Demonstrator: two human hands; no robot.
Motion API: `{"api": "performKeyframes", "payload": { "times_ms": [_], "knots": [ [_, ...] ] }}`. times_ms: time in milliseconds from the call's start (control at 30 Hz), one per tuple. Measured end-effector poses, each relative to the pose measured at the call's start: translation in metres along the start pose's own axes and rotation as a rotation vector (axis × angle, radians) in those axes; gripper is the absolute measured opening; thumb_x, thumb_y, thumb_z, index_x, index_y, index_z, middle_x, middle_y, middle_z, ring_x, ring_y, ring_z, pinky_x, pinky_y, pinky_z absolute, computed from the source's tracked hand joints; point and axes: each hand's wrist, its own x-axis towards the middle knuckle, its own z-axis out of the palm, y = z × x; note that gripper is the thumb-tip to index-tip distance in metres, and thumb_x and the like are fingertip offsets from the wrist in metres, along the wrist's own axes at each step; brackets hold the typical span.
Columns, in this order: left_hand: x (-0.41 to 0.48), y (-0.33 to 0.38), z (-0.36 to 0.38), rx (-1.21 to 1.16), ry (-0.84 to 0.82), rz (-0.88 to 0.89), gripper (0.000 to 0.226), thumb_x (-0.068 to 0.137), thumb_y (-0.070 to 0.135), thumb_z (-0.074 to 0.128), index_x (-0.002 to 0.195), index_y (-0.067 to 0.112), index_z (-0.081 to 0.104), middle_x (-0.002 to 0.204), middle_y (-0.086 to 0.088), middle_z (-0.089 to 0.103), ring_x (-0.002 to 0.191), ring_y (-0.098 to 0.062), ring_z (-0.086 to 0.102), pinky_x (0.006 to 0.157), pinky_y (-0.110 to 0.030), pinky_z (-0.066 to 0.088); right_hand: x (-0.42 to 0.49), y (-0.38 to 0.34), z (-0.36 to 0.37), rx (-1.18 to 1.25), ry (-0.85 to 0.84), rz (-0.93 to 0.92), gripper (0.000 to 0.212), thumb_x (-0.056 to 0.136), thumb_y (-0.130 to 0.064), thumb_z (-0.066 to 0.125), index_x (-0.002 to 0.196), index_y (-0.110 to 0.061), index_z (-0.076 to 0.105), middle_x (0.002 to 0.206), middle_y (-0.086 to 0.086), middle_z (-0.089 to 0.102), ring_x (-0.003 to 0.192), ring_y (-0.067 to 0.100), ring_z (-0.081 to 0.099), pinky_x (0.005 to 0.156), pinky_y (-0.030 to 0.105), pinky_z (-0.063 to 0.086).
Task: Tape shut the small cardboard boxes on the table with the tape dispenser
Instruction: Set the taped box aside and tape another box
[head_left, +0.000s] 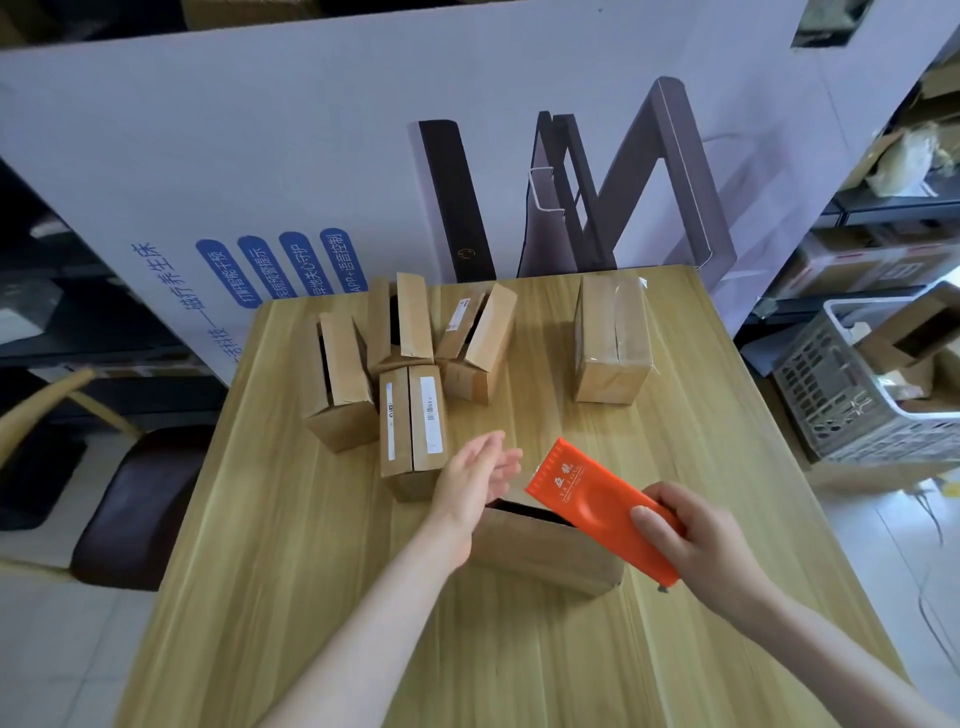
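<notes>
An orange tape dispenser is gripped at its near end by my right hand, held tilted above a small cardboard box in the middle of the table. That box's top shows a dark gap at its far edge. My left hand hovers with straight fingers over the box's left end. Several more small boxes stand behind: one with white labels, and three with flaps raised. A box covered in clear tape sits at the far right.
The wooden table fills the view. A big white printed carton stands upright behind it. A grey plastic crate with cardboard is at the right, and a dark chair at the left.
</notes>
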Motion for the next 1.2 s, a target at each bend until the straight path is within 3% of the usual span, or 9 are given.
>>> {"api": "performKeyframes", "payload": {
  "times_ms": [133, 300, 433, 500, 567, 767, 933, 1067, 1200],
  "knots": [
    [-0.013, 0.014, -0.005, -0.055, -0.265, -0.159, 0.036, 0.097, 0.044, 0.048, 0.115, 0.018, 0.065, 0.104, -0.003, 0.073, 0.093, -0.015, 0.066, 0.079, -0.028, 0.052, -0.005, -0.005, -0.001, -0.026, -0.064, -0.063, 0.01, 0.092, -0.019, 0.062, 0.082, -0.02, 0.063, 0.064, 0.008, 0.069, 0.04, 0.024, 0.062, 0.042, 0.038, 0.051],
    [-0.022, 0.008, -0.005, -0.063, -0.239, -0.135, 0.019, 0.098, 0.022, 0.053, 0.105, 0.015, 0.07, 0.093, -0.002, 0.071, 0.079, -0.01, 0.066, 0.071, -0.023, 0.052, -0.008, -0.002, 0.0, -0.087, -0.105, -0.101, 0.011, 0.091, -0.024, 0.063, 0.081, -0.029, 0.062, 0.067, 0.006, 0.069, 0.042, 0.018, 0.062, 0.047, 0.042, 0.053],
    [-0.025, 0.005, -0.009, -0.034, -0.278, -0.273, 0.043, 0.096, 0.048, 0.047, 0.115, 0.015, 0.065, 0.093, -0.001, 0.072, 0.08, -0.013, 0.066, 0.072, -0.026, 0.054, -0.012, -0.003, 0.001, -0.102, -0.131, -0.153, 0.008, 0.087, -0.043, 0.063, 0.088, -0.038, 0.057, 0.065, -0.002, 0.068, 0.047, 0.015, 0.061, 0.049, 0.036, 0.05],
    [-0.023, 0.001, -0.011, 0.0, -0.364, -0.36, 0.061, 0.094, 0.062, 0.034, 0.122, 0.016, 0.062, 0.101, -0.004, 0.071, 0.09, -0.016, 0.065, 0.077, -0.028, 0.054, -0.014, -0.005, 0.001, -0.095, -0.141, -0.184, 0.024, 0.078, -0.06, 0.054, 0.088, -0.039, 0.056, 0.064, -0.007, 0.065, 0.05, 0.015, 0.061, 0.048, 0.032, 0.048],
    [-0.022, -0.003, -0.012, -0.023, -0.422, -0.404, 0.062, 0.091, 0.067, 0.033, 0.118, 0.019, 0.063, 0.103, -0.006, 0.067, 0.092, -0.018, 0.062, 0.079, -0.029, 0.05, -0.015, -0.004, 0.001, -0.096, -0.148, -0.201, 0.031, 0.074, -0.065, 0.049, 0.089, -0.038, 0.055, 0.064, -0.008, 0.064, 0.051, 0.015, 0.06, 0.048, 0.03, 0.047],
    [-0.021, -0.005, -0.014, -0.192, -0.345, -0.36, 0.039, 0.075, 0.041, 0.07, 0.103, 0.014, 0.066, 0.08, -0.001, 0.065, 0.07, -0.01, 0.058, 0.064, -0.022, 0.047, -0.016, -0.002, -0.001, -0.079, -0.141, -0.191, 0.034, 0.074, -0.066, 0.048, 0.089, -0.037, 0.055, 0.065, -0.006, 0.064, 0.051, 0.017, 0.06, 0.049, 0.034, 0.048],
    [-0.024, -0.003, -0.017, -0.132, -0.366, -0.311, 0.03, 0.081, 0.039, 0.067, 0.099, 0.015, 0.067, 0.076, 0.002, 0.065, 0.065, -0.008, 0.06, 0.061, -0.02, 0.049, -0.022, -0.005, -0.002, -0.042, -0.14, -0.155, 0.039, 0.073, -0.068, 0.055, 0.086, -0.032, 0.059, 0.067, -0.001, 0.066, 0.047, 0.018, 0.061, 0.044, 0.033, 0.049],
    [-0.028, -0.002, -0.014, -0.099, -0.412, -0.339, 0.021, 0.084, 0.034, 0.065, 0.087, 0.014, 0.066, 0.066, 0.001, 0.062, 0.059, -0.007, 0.056, 0.052, -0.017, 0.044, -0.023, -0.013, 0.001, 0.223, -0.151, -0.022, 0.024, 0.088, -0.035, 0.063, 0.079, -0.013, 0.065, 0.059, 0.009, 0.061, 0.043, 0.03, 0.06, 0.037, 0.038, 0.05],
    [-0.027, -0.001, -0.011, -0.256, -0.335, -0.339, 0.013, 0.097, 0.011, 0.052, 0.095, 0.01, 0.065, 0.078, -0.007, 0.071, 0.06, -0.011, 0.063, 0.049, -0.017, 0.047, -0.02, -0.021, 0.003, 0.421, -0.169, 0.216, 0.031, 0.092, -0.041, 0.058, 0.08, -0.015, 0.071, 0.069, 0.01, 0.066, 0.06, 0.022, 0.059, 0.061, 0.034, 0.045]
  ]
}}
